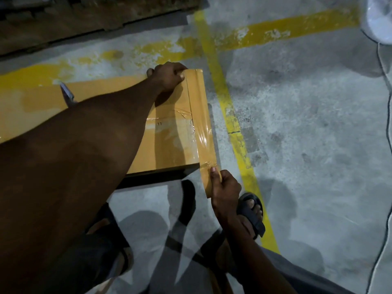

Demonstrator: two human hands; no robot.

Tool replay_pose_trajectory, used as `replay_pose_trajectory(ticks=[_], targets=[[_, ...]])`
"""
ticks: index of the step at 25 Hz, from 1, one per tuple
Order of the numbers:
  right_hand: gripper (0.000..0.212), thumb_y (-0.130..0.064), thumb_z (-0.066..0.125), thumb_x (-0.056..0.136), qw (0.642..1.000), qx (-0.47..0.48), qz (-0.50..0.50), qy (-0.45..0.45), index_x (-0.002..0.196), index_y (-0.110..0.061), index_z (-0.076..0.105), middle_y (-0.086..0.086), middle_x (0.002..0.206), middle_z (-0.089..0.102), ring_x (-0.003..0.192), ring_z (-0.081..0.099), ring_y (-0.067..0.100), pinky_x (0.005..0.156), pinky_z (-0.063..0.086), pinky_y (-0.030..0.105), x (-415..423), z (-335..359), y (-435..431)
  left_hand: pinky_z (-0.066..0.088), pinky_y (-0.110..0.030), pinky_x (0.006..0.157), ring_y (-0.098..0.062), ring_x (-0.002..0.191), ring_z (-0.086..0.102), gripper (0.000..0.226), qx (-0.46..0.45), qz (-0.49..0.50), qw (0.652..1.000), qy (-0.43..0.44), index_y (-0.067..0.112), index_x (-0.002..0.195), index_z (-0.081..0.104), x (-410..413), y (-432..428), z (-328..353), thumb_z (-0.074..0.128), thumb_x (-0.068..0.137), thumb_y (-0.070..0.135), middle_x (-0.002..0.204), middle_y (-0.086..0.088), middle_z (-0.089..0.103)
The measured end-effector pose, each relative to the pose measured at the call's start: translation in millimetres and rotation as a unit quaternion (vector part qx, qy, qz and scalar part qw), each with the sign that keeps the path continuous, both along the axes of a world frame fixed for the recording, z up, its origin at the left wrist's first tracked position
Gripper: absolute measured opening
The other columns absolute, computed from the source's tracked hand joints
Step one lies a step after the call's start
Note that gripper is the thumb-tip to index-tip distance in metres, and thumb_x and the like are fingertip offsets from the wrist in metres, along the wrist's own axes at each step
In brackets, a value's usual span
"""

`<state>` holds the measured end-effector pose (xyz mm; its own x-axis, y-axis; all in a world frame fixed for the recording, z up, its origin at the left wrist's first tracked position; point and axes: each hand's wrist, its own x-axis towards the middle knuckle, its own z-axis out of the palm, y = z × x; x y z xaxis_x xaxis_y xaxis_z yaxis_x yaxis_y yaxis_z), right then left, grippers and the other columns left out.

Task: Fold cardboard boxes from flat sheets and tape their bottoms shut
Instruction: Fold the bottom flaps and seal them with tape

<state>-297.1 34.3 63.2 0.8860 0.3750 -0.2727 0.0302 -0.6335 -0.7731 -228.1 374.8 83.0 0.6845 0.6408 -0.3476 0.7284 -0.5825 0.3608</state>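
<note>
1. Head view: a cardboard box [169, 145] lies on the concrete floor [307, 124] in front of the person, with a broad flat face turned up. Its right edge is close to a painted yellow line [233, 128].
2. A clear tape strip [201, 134] runs along the box's right edge from the far corner to the near corner. A second, wrinkled piece of tape crosses the top face and meets it about midway.
3. The left hand [169, 76] reaches across the box to its far right corner. The fingers are curled down on the top face at the tape's far end, and the thumb hooks over the far edge, so the hand grips that corner.
4. The right hand [226, 187] is at the near right corner, just off the box. It pinches the tape's free end, which hangs past the corner, with the thumb [213, 170] laid flat on the tape and the fingers curled behind it.
5. The box therefore lies between the two hands, and the tape is stretched from one grip to the other.
6. A small grey pointed object [66, 93] rests on the box beside the left forearm; what it is cannot be told.
7. A foot in a dark sandal [252, 211] stands beneath the right hand, a wooden pallet [84, 24] lies at the top left, and a white cable [385, 145] runs down the right edge.
</note>
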Motion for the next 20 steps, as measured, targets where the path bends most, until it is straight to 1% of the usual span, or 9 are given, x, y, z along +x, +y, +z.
replay_pose_trajectory(ticks=[2,3,5,7,8,10,14,19,20], targets=[[0.050,-0.037,0.057,0.097,1.000,-0.003,0.008,0.004,0.056,-0.026,0.030,-0.006,0.047,0.036,0.047,0.041,0.006,0.051,0.023,0.026,0.0,-3.8,0.3,0.020,-0.045,0.109,-0.029,0.138,0.033,0.045,0.048,-0.014,0.998,-0.035,0.034,0.140,0.044,-6.7,-7.5,-1.4,0.048,0.096,0.028,0.151,-0.003,0.038],[0.049,-0.033,0.058,0.097,1.000,0.002,0.010,0.006,0.057,-0.026,0.031,-0.006,0.048,0.038,0.048,0.045,0.006,0.050,0.027,0.021,-0.1,-5.2,0.2,0.018,-0.048,0.112,-0.030,0.143,0.025,0.052,0.101,-0.067,0.992,-0.026,0.028,0.147,0.034,-9.8,-12.6,-4.9,0.044,0.096,0.027,0.157,-0.003,0.026],[0.048,-0.029,0.059,0.097,1.000,0.009,0.008,0.014,0.057,-0.027,0.033,-0.006,0.049,0.040,0.054,0.051,0.002,0.050,0.031,0.012,-0.9,-6.3,0.8,0.013,-0.056,0.115,-0.033,0.148,0.006,0.062,0.206,-0.240,0.949,0.009,0.019,0.154,0.010,-18.6,-20.7,-16.4,0.029,0.098,0.036,0.163,-0.003,0.004],[0.047,-0.028,0.059,0.097,1.000,0.009,0.003,0.017,0.057,-0.027,0.033,-0.007,0.049,0.040,0.057,0.052,-0.002,0.051,0.032,0.010,-1.4,-9.2,1.0,0.007,-0.059,0.116,-0.031,0.149,-0.004,0.069,0.237,-0.354,0.904,0.033,0.017,0.154,-0.002,-21.1,-19.3,-17.1,0.013,0.094,0.048,0.162,-0.004,-0.005],[0.047,-0.027,0.059,0.097,1.000,0.010,0.002,0.013,0.057,-0.027,0.033,-0.007,0.049,0.040,0.056,0.051,-0.003,0.051,0.032,0.010,-1.0,-10.0,1.1,0.005,-0.058,0.115,-0.030,0.148,-0.007,0.072,0.241,-0.374,0.895,0.042,0.016,0.153,-0.004,-18.7,-18.4,-14.2,0.006,0.092,0.052,0.162,-0.005,-0.008],[0.047,-0.027,0.059,0.098,1.000,0.011,0.003,0.011,0.058,-0.028,0.033,-0.007,0.049,0.039,0.056,0.051,-0.004,0.051,0.032,0.010,-2.2,-10.0,1.3,0.003,-0.058,0.116,-0.030,0.149,-0.007,0.076,0.233,-0.367,0.899,0.056,0.013,0.153,-0.006,-17.5,-26.1,-3.4,0.002,0.090,0.055,0.162,-0.008,-0.009],[0.048,-0.026,0.058,0.098,1.000,0.010,0.000,0.026,0.058,-0.028,0.032,-0.007,0.051,0.039,0.051,0.048,0.003,0.050,0.029,0.018,-1.8,-3.4,3.7,0.005,-0.055,0.117,-0.030,0.149,-0.006,0.075,0.204,-0.382,0.899,0.066,0.010,0.152,-0.008,-51.1,-70.6,-4.7,0.014,0.095,0.053,0.161,-0.010,-0.012],[0.047,-0.029,0.057,0.099,0.999,0.005,0.013,0.035,0.059,-0.025,0.033,-0.006,0.051,0.039,0.049,0.042,0.006,0.052,0.021,0.025,-0.8,-1.1,2.7,0.006,-0.056,0.117,-0.032,0.148,-0.005,0.078,0.192,-0.455,0.867,0.072,0.014,0.153,-0.006,-113.7,-115.9,-3.3,0.018,0.092,0.054,0.161,-0.009,-0.012],[0.043,-0.030,0.056,0.099,0.999,0.001,0.019,0.035,0.061,-0.023,0.035,-0.005,0.054,0.042,0.052,0.045,0.012,0.054,0.020,0.026,-0.5,-0.9,2.4,0.007,-0.056,0.117,-0.034,0.148,-0.004,0.077,0.192,-0.469,0.859,0.077,0.015,0.153,-0.005,-123.7,-125.8,0.1,0.020,0.091,0.053,0.161,-0.008,-0.012]])
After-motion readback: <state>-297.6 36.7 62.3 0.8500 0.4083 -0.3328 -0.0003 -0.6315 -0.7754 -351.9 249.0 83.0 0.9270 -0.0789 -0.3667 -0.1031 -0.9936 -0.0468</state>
